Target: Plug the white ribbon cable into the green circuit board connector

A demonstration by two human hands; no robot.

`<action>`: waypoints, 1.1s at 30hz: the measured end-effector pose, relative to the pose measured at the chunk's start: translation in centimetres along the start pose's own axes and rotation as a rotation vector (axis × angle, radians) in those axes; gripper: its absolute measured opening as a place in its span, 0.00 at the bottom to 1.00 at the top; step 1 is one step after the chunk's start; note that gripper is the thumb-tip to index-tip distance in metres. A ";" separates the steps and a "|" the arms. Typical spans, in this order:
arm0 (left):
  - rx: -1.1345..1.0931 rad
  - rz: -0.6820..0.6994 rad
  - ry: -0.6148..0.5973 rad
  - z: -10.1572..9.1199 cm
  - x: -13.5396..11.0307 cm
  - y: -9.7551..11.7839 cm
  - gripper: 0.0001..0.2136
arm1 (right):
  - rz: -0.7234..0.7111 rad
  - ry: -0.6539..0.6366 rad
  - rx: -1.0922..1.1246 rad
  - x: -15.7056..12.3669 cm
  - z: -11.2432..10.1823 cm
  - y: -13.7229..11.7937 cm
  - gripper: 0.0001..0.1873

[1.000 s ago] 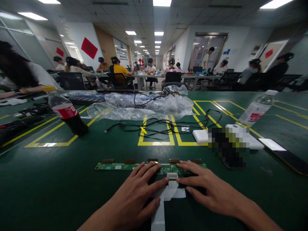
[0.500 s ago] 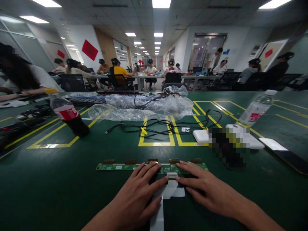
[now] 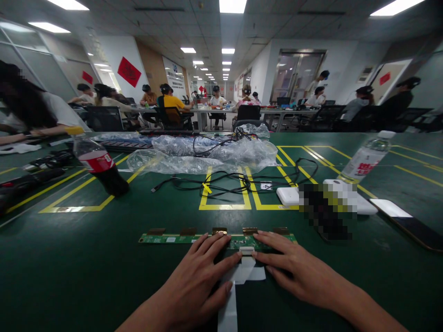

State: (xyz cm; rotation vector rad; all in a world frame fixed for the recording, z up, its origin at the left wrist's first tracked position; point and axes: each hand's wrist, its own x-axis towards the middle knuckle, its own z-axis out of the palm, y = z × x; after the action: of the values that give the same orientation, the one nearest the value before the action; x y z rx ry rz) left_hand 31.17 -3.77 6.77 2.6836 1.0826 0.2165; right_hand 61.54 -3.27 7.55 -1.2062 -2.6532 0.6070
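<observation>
A long narrow green circuit board (image 3: 238, 243) lies across the table in front of me, with several brown film tabs along its far edge. My left hand (image 3: 200, 274) rests on its middle, fingers stretched out. On the board's right half lies my right hand (image 3: 294, 265), its fingers also extended. Both index fingertips touch the two ends of a white connector (image 3: 247, 251) at the board's near edge. From that connector a white flat ribbon cable (image 3: 228, 309) runs toward me, folded sideways and partly hidden under my left thumb.
Beyond the board lie black cables (image 3: 221, 184) and clear plastic wrap (image 3: 214, 154). A cola bottle (image 3: 100, 166) stands left. A clear bottle (image 3: 367, 157), white boxes (image 3: 288, 196) and a phone (image 3: 408, 223) are at right. A person (image 3: 38, 106) sits at far left.
Both hands keep nearly the same place on the board and connector. The ribbon cable's near end has shifted slightly right. The view has moved very little.
</observation>
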 end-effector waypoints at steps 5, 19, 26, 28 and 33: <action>-0.003 0.004 0.011 0.1 0.0 0.0 0.27 | 0.014 0.006 0.018 -0.1 -0.1 -0.1 0.24; 0.012 -0.118 -0.008 0.0 -0.3 -0.4 0.23 | -0.025 0.233 0.083 0.4 -0.5 1.3 0.17; -0.011 -0.217 0.004 -1.0 -1.2 -1.7 0.23 | 0.164 0.392 0.083 0.2 -0.8 2.2 0.15; 0.009 -0.266 -0.019 -1.6 -1.9 -1.9 0.23 | 0.190 0.401 0.081 0.2 -0.7 2.2 0.16; 0.076 -0.420 -0.029 -2.3 -4.8 -4.2 0.24 | 0.208 0.406 0.082 0.0 -0.8 2.2 0.19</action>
State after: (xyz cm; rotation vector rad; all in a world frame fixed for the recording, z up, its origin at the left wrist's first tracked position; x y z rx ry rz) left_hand 24.43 -3.77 7.60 2.4358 1.6362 0.0601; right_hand 63.31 -1.69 7.31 -1.4190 -2.1681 0.4373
